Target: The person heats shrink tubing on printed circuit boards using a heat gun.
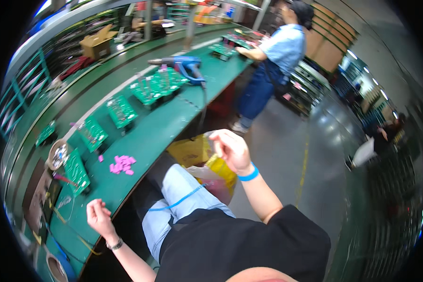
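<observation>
My left hand (99, 218) is over the front edge of the green workbench (169, 120), fingers curled in; whatever they might hold is hidden. Closest to it is a green circuit board (76, 171), propped at a slant. Off to the right, away from the bench, my right hand (232, 149) hangs in the air above a yellow plastic bag (221, 170). Its fingers are bent and drawn together, and I cannot see anything between them. That wrist wears a blue band (249, 173). Small pink pieces (122, 164) lie in a loose pile on the bench.
Several more circuit boards (121, 112) stand along the bench. A blue heat gun (183, 63) rests behind them, its cord hanging over the edge. A round tub (58, 155) and a tape roll (58, 268) are at left. Another person (282, 51) works farther along.
</observation>
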`<state>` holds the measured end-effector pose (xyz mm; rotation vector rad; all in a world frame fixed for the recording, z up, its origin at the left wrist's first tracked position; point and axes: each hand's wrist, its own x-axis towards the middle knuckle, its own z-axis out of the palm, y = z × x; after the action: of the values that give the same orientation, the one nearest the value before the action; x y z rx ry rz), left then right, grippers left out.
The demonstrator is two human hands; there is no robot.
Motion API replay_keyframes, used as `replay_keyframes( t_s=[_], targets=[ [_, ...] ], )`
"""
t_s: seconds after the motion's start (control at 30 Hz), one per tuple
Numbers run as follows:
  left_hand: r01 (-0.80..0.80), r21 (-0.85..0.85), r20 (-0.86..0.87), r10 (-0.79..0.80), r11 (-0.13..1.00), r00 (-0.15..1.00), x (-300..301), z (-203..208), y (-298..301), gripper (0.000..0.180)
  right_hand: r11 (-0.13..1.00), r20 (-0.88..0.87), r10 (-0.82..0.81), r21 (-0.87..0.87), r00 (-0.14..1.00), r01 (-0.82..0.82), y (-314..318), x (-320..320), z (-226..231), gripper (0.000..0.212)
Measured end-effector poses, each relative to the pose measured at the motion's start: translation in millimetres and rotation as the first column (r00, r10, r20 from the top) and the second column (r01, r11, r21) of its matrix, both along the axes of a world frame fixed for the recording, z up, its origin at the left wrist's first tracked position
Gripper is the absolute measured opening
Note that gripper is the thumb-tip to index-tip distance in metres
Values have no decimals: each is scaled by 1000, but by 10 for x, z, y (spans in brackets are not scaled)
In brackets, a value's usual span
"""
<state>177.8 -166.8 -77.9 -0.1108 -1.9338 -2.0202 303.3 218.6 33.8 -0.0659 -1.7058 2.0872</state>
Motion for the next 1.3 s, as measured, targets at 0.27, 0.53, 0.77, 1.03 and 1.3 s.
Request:
replay_keyframes(
  t_s=[0.27, 0.53, 0.77, 1.03, 1.3],
  targets=[
    [-33, -82, -85, 26, 996, 996, 3, 90, 90, 16, 985, -79, -33, -169, 996, 20, 15, -168, -280, 39],
    [42, 222, -106, -19, 974, 994, -303, 114, 9, 17, 924, -308, 256, -200, 916, -326, 144, -93, -81, 38],
    [-102, 56, -100, 108, 993, 989, -90, 98, 56, 15, 927, -294, 186, -265, 938, -266, 124, 18, -292, 30],
    [-100, -60, -237, 83, 993, 968, -53, -4, 136, 12, 921, -240, 185, -297, 953, -253, 1, -47, -432, 29],
    [-79, 66, -139, 87, 995, 986, -155, 119, 112, 13, 901, -328, 266, -248, 906, -355, 105, 31, -391, 33]
  ],
)
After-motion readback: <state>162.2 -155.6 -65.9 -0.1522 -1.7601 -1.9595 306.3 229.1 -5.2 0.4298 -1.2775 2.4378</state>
